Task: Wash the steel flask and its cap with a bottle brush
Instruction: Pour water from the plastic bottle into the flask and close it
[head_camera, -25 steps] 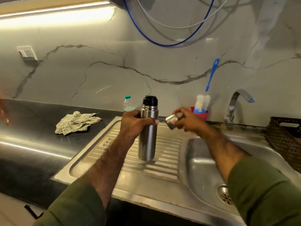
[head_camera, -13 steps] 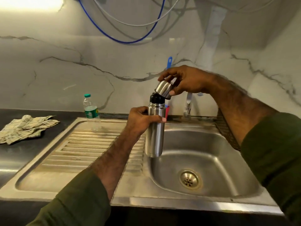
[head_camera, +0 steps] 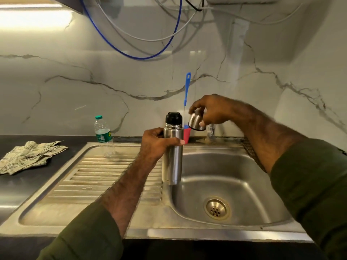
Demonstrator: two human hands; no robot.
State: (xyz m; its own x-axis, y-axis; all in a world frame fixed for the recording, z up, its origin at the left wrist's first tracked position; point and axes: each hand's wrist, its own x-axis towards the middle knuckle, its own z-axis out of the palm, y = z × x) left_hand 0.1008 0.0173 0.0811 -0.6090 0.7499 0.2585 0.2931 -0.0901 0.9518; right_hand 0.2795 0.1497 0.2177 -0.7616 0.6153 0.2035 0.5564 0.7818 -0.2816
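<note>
While the tall shiny steel flask is being held upright over the edge of the steel sink, nothing is being washed yet. The flask is being gripped around its upper body by the left hand, with fingers curled tight round it. Its black inner stopper is sitting on top, with no cover over it.

At about 2 o'clock from the stopper, just beside it, the small round steel cap is being pinched by the right hand, tilted with its open mouth facing down and toward the person.

At 12 o'clock, behind the flask, the bottle brush with the blue handle is being kept in a red cup. The tap is mostly being hidden by the right hand, and no running water is being seen.

What could go wrong? The cap is only being held by fingertips, so it could slip and be dropped into the sink with a bang. The flask is heavy and smooth, so wet fingers could let it slide. If the stopper is not being taken out first, the brush cannot be pushed inside.

At 9 o'clock, a clear plastic bottle with a green lid and a checked cloth are being left alone.
</note>
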